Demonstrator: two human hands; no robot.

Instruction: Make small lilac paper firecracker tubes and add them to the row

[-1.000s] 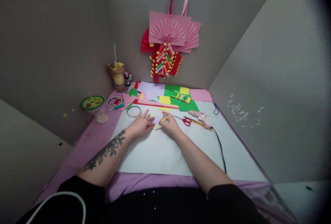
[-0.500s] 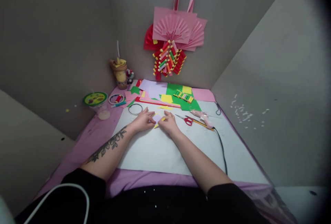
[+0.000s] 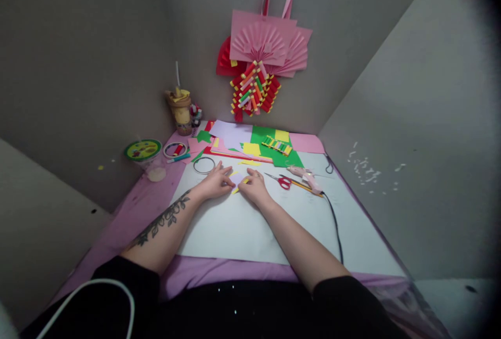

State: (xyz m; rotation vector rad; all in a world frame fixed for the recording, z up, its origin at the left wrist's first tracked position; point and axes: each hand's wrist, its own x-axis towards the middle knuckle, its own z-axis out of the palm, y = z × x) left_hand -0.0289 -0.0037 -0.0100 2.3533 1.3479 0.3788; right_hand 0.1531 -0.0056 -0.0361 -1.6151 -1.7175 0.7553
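A small piece of lilac paper (image 3: 236, 177) with narrow yellow strips along its edges lies between my hands on the white work sheet. My left hand (image 3: 217, 180) comes from the left, thumb and fingers closed at the paper's left edge. On the opposite edge my right hand (image 3: 252, 186) is curled in a pinch, a bit of yellow paper (image 3: 246, 180) showing at its fingertips. The fingers partly cover the small piece. Just beyond it are thin yellow paper scraps (image 3: 249, 163).
Red-handled scissors (image 3: 284, 183), a pencil (image 3: 303, 187) and a corded pink glue gun (image 3: 307, 176) lie to the right. Coloured paper (image 3: 230, 132) and rolled paper tubes (image 3: 276, 145) are behind. Left stand a lidded cup (image 3: 144, 152) and a black ring (image 3: 204, 165). Paper fans (image 3: 262, 38) hang on the wall.
The view has shifted very slightly. Both hands stay in nearly the same place at the lilac paper, with only tiny finger movement.
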